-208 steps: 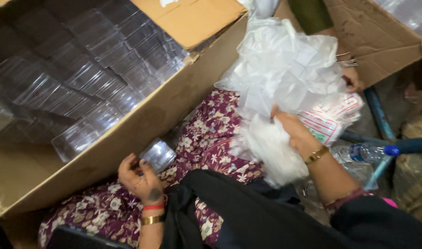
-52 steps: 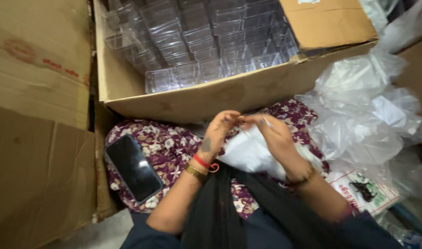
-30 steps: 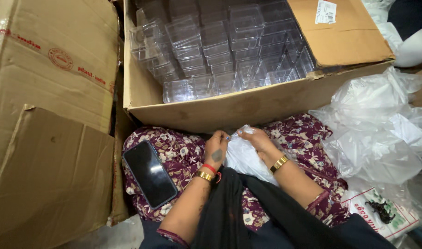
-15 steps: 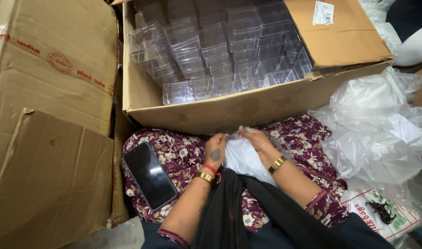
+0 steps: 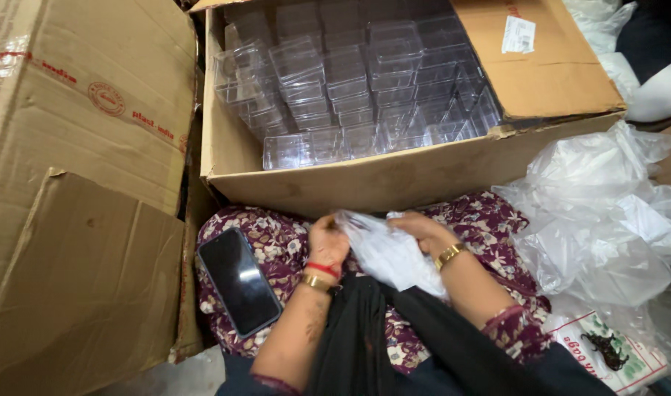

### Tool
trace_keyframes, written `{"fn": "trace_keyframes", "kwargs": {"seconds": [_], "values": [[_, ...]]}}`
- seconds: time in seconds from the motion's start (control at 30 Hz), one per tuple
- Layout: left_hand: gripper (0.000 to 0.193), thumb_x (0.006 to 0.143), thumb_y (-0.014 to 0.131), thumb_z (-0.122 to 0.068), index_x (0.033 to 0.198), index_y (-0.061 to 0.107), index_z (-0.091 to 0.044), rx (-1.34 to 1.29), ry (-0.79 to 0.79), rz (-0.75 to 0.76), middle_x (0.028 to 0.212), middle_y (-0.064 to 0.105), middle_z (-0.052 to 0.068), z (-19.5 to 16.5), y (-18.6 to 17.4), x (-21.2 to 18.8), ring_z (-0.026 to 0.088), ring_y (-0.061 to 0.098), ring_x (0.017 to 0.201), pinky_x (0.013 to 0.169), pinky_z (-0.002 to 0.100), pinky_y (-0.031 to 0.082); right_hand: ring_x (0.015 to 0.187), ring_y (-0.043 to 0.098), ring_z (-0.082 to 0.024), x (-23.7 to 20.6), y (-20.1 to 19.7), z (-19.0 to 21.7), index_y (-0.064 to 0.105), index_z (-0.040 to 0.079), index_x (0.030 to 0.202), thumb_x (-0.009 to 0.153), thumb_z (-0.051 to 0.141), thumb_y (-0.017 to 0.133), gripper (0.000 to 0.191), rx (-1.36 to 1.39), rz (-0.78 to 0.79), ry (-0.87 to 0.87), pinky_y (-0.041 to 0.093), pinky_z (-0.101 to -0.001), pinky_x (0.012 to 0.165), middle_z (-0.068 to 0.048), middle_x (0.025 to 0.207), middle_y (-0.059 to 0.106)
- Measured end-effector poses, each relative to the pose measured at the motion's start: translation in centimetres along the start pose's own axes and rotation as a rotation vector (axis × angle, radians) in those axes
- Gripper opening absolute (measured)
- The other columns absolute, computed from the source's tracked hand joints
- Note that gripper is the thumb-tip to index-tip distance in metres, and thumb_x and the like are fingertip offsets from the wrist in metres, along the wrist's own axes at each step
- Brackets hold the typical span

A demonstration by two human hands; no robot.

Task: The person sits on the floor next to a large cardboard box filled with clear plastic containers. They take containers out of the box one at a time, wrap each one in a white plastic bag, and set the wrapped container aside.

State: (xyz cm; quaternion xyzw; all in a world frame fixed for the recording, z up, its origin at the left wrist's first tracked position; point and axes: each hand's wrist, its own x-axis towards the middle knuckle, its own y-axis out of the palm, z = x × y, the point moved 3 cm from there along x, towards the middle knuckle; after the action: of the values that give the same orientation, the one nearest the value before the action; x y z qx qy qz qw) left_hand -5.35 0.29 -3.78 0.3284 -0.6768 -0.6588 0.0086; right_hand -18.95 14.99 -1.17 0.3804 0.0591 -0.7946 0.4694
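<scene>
The thin plastic bag [image 5: 394, 253] sits in my lap, on the floral cloth [image 5: 276, 249], just below the near wall of the big open carton [image 5: 365, 183]. Going from the left: a folded cardboard box [image 5: 78, 220] stands at the far left, and beside it a dark phone [image 5: 238, 281] lies on the left edge of the cloth. My left hand [image 5: 326, 246] has its fingers closed on the bag's left end. My right hand [image 5: 423, 229] has its fingers curled over the bag's top; I cannot tell how firmly they pinch it. Behind, the carton holds rows of clear plastic boxes [image 5: 350, 95]. To the right lies a heap of crumpled clear bags [image 5: 607, 213].
</scene>
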Motion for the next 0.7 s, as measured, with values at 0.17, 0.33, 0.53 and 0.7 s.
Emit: {"fn": "trace_keyframes", "kwargs": {"seconds": [0.17,0.33,0.53,0.7], "values": [[0.014,0.086,0.055,0.0,0.097,0.063,-0.005,0.697,0.345,-0.281,0.085,0.062,0.007,1.9,-1.6,1.3,0.023,0.059,0.078,0.071,0.038,0.048,0.077,0.066,-0.026,1.0,1.0,1.3,0.074,0.002,0.093,0.087,0.023,0.072,0.022,-0.317,-0.33,-0.354,0.052,-0.0415,0.068,-0.015,0.087,0.071],[0.009,0.091,0.054,-0.006,0.098,0.061,-0.006,0.812,0.243,-0.501,0.082,0.057,0.011,1.9,-2.2,3.1,0.028,0.055,0.072,0.065,0.042,0.047,0.091,0.071,-0.039,0.7,2.3,3.0,0.077,0.007,0.098,0.089,0.037,0.07,0.032,-0.959,-0.82,-0.399,0.057,-0.0468,0.084,-0.022,0.096,0.074],[0.011,0.091,0.056,-0.006,0.099,0.063,-0.005,0.659,0.255,-0.452,0.085,0.06,0.011,0.7,-0.7,5.2,0.027,0.057,0.074,0.066,0.041,0.048,0.1,0.069,-0.042,0.7,3.2,6.0,0.079,0.014,0.105,0.086,0.041,0.068,0.034,-1.14,-0.816,-0.523,0.054,-0.0505,0.093,-0.023,0.101,0.073],[0.013,0.09,0.057,-0.007,0.1,0.065,-0.005,0.601,0.24,-0.388,0.087,0.063,0.011,0.5,0.0,6.5,0.026,0.059,0.076,0.067,0.04,0.05,0.109,0.068,-0.039,1.6,2.7,6.6,0.079,0.012,0.107,0.087,0.043,0.067,0.039,-1.175,-0.728,-0.453,0.052,-0.0481,0.099,-0.02,0.114,0.072]]}}
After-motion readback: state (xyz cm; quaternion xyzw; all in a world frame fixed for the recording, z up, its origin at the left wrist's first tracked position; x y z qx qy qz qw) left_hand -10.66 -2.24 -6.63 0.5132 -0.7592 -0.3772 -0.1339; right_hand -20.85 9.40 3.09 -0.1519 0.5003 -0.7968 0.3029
